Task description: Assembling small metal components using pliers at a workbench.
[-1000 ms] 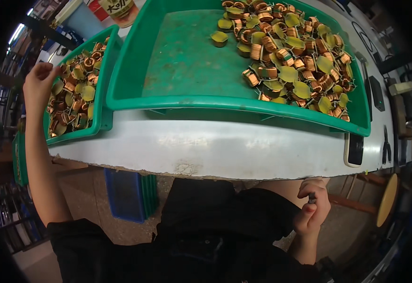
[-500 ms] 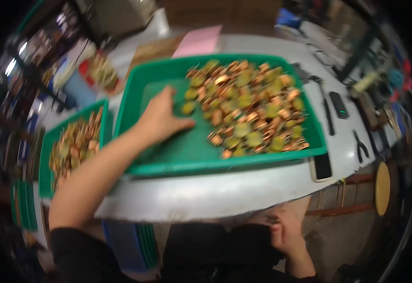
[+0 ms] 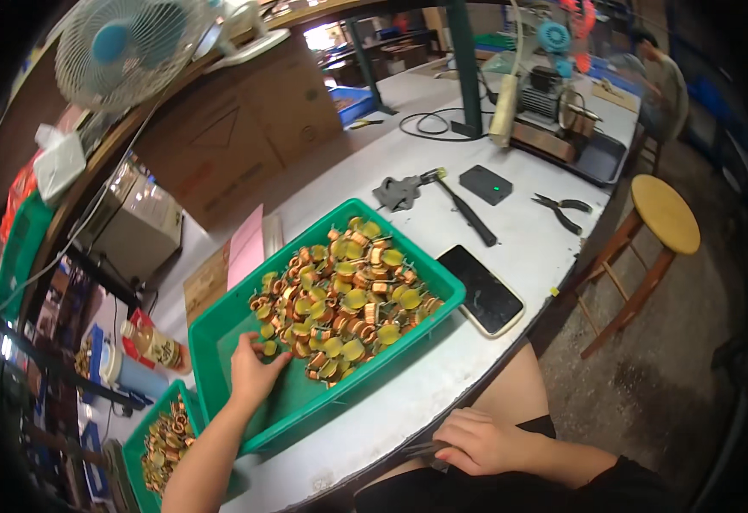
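Observation:
My left hand [image 3: 255, 371] reaches into a green tray [image 3: 192, 346], at the left edge of a heap of copper-wound coils [image 3: 352, 299] with yellow discs. Its thumb and fingers are apart, and one coil [image 3: 269, 347] lies by the fingertips. Nothing is visibly gripped there. My right hand [image 3: 479, 440] rests low over my lap, beside the table's front edge. Those fingers are curled closed, and what they may hold is hidden.
A phone [image 3: 489, 295] lies against the tray's right side. Beyond are a hammer [image 3: 468, 211], pliers [image 3: 566, 209] and a black box [image 3: 486, 185]. A smaller coil tray [image 3: 134, 445] sits left; a stool [image 3: 665, 214] and a seated person [image 3: 660, 90] are at the right.
My view has swung to the right, bringing the stool and motor into sight. The left hand is still in the tray, now closer to the coils. My right hand remains low and closed.

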Action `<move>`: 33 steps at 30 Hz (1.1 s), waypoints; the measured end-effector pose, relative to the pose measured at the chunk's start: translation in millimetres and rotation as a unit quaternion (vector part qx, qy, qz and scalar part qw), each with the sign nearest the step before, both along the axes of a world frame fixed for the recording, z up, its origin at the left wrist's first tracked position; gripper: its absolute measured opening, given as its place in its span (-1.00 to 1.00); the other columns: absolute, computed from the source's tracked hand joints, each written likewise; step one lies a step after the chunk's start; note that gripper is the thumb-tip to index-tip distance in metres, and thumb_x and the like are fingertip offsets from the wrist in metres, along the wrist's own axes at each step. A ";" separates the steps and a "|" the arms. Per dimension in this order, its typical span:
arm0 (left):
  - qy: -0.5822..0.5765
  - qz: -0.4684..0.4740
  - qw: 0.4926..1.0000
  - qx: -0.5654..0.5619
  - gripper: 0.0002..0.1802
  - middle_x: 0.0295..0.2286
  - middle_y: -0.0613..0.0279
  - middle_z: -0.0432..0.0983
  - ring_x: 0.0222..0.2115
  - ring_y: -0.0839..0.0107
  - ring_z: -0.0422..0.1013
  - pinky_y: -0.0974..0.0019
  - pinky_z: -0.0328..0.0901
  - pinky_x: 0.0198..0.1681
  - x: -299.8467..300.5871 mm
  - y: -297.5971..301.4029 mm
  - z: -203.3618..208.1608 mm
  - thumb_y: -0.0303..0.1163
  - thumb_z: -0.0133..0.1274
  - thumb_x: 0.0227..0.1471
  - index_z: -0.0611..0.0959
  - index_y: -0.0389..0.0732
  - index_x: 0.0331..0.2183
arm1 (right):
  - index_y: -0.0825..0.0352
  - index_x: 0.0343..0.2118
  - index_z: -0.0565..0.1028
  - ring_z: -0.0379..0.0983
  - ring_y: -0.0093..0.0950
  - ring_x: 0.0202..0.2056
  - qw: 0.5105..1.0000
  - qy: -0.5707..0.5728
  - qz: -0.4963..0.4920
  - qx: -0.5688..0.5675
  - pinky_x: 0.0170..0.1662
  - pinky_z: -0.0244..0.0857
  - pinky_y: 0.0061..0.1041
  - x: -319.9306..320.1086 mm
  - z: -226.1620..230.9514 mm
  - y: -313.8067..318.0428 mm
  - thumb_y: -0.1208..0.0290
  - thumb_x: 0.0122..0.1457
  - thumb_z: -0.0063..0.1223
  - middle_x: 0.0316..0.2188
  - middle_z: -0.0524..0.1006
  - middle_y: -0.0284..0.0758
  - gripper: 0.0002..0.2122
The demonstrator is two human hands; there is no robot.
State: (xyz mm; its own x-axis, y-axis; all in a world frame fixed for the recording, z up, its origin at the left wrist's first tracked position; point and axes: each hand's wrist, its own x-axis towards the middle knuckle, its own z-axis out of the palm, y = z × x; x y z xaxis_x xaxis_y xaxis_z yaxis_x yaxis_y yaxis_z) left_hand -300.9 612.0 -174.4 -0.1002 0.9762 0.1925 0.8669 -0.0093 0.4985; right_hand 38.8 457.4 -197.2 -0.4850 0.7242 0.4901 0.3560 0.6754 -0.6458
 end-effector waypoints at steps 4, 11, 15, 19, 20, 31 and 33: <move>-0.038 0.029 0.999 -0.004 -0.46 -0.50 0.16 0.41 -0.53 0.41 0.35 0.39 0.32 -0.43 33.5 -6.2 1.3 -0.47 0.29 -0.30 0.41 -0.35 -0.23 | 0.37 -0.37 0.40 0.34 -0.38 -0.45 1.000 -0.008 0.003 0.013 -0.32 0.25 -0.57 44.9 0.1 -6.3 0.39 0.14 -0.05 -0.47 0.42 -0.27 -0.86; -0.228 0.001 0.971 0.075 -0.50 -0.38 0.14 0.43 -0.45 0.34 0.40 0.39 0.35 -0.38 56.9 -32.2 8.4 -0.51 0.24 -0.23 0.39 -0.30 -0.19 | 0.35 -0.26 0.36 0.34 -0.41 -0.33 0.902 0.168 0.122 -0.380 -0.16 0.25 -0.54 80.6 -10.9 -28.8 0.36 0.22 -0.14 -0.35 0.38 -0.29 -0.83; -0.485 0.032 0.873 0.048 -0.49 -0.32 0.09 0.43 -0.39 0.31 0.42 0.37 0.36 -0.35 66.4 -64.2 33.2 -0.55 0.20 -0.19 0.37 -0.28 -0.15 | 0.34 -0.13 0.31 0.30 -0.44 -0.20 0.624 0.432 0.218 -0.613 -0.06 0.23 -0.49 56.1 -37.3 -33.5 0.34 0.25 -0.20 -0.22 0.33 -0.29 -0.79; -0.674 0.010 0.738 0.023 -0.48 -0.26 0.00 0.42 -0.28 0.24 0.43 0.30 0.40 -0.30 56.0 -104.7 18.4 -0.62 0.13 -0.16 0.33 -0.28 -0.11 | 0.31 0.02 0.19 0.19 -0.47 -0.05 0.579 0.358 0.286 -0.674 0.02 0.17 -0.40 32.3 -30.4 -19.2 0.33 0.27 -0.24 -0.09 0.22 -0.27 -0.69; -0.692 0.002 0.721 0.021 -0.46 -0.25 -0.03 0.41 -0.25 0.19 0.43 0.23 0.41 -0.27 52.3 -120.0 5.6 -0.64 0.12 -0.17 0.32 -0.29 -0.10 | 0.38 0.02 0.18 0.21 -0.41 -0.06 0.576 0.347 0.285 -0.683 0.05 0.15 -0.32 21.2 -32.2 -17.5 0.35 0.25 -0.23 -0.08 0.22 -0.21 -0.67; -0.817 -0.145 0.551 -0.088 -0.46 -0.13 -0.11 0.37 -0.14 0.10 0.40 0.31 0.30 -0.06 -4.6 -202.5 -209.1 -0.89 0.07 -0.30 0.36 -0.32 -0.21 | 0.41 -0.15 0.31 0.25 -0.48 -0.26 0.752 0.240 0.134 -0.599 -0.16 0.16 -0.52 -125.9 -162.3 -28.3 0.48 0.16 -0.26 -0.26 0.37 -0.28 -0.78; -0.820 -0.143 0.546 -0.093 -0.46 -0.13 -0.10 0.36 -0.13 0.11 0.39 0.28 0.32 -0.07 -6.4 -201.6 -230.1 -0.89 0.08 -0.31 0.36 -0.32 -0.21 | 0.41 -0.20 0.33 0.24 -0.46 -0.35 0.855 0.132 0.074 -0.496 -0.25 0.17 -0.53 -135.5 -176.3 -28.2 0.48 0.13 -0.16 -0.33 0.37 -0.29 -0.81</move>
State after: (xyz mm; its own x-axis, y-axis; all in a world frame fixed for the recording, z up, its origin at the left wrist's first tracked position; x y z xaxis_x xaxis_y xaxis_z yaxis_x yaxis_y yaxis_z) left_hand -307.3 410.4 -404.5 0.1729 0.9844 -0.0326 -0.7710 0.1559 0.6174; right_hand -96.6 429.2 -373.5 -0.5753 0.7870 -0.2227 0.0666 -0.2262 -0.9718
